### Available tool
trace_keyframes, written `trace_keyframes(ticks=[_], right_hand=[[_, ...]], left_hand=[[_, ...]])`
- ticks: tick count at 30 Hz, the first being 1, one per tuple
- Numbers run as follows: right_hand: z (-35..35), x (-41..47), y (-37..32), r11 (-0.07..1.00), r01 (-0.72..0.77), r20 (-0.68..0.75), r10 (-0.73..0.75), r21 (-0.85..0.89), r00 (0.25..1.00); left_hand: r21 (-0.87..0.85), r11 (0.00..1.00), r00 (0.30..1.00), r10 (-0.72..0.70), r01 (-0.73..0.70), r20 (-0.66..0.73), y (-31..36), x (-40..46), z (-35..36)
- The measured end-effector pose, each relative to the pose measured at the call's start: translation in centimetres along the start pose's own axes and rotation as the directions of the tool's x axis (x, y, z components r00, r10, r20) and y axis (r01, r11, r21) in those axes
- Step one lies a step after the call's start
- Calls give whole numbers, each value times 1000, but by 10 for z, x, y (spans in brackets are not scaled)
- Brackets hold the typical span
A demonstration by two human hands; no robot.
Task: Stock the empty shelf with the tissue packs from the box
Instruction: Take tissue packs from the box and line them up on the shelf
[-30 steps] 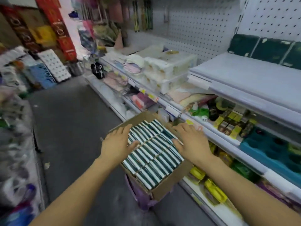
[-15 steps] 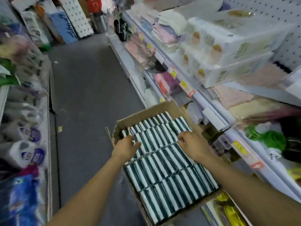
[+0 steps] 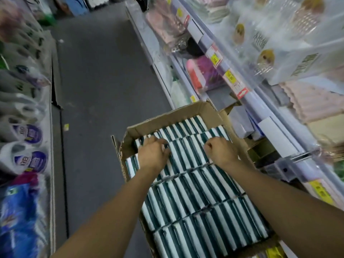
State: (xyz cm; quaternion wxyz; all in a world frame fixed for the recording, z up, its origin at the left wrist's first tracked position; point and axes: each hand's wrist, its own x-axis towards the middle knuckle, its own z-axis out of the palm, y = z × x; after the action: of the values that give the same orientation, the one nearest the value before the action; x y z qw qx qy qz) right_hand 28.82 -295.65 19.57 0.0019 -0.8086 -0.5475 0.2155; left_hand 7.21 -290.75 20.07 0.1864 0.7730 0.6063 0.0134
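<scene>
box (image 3: 168, 116) full | packs (image 3: 188, 155) row between hands, long axis 11-to-5 | left hand (image 3: 153, 155) grip curled on packs | right hand (image 3: 221, 151) grip curled, hold unclear | both equally near

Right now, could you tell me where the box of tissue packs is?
In the head view the box sits low and centre-right, on the aisle side of the right-hand shelves, with both hands on its packs.
</scene>
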Motion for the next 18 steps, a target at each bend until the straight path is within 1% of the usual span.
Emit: trace_keyframes(ticks=[2,5,7,11,14,18], right_hand=[[0,0,-7,997,37,-20,-38,-70,999],[2,2,-15,986,70,7,-69,-150,998],[3,4,-16,982,59,5,-59,-178,998],[10,3,-19,979,46,-42,-55,-198,998],[16,3,-29,963,84,-84,-108,-255,991],[17,10,-33,969,66,-87,-89,-240,992]], left_hand=[[3,1000,1000,-4,4,19,16,6,7],[126,992,998,-34,28,47,31,15,20],[156,987,998,-30,22,48,34,21,25],[83,996,993,-43,33,110,27,29,24],[21,997,989,-81,78,126,23,33,20],[-60,989,983,-128,137,128,21,40,21]])
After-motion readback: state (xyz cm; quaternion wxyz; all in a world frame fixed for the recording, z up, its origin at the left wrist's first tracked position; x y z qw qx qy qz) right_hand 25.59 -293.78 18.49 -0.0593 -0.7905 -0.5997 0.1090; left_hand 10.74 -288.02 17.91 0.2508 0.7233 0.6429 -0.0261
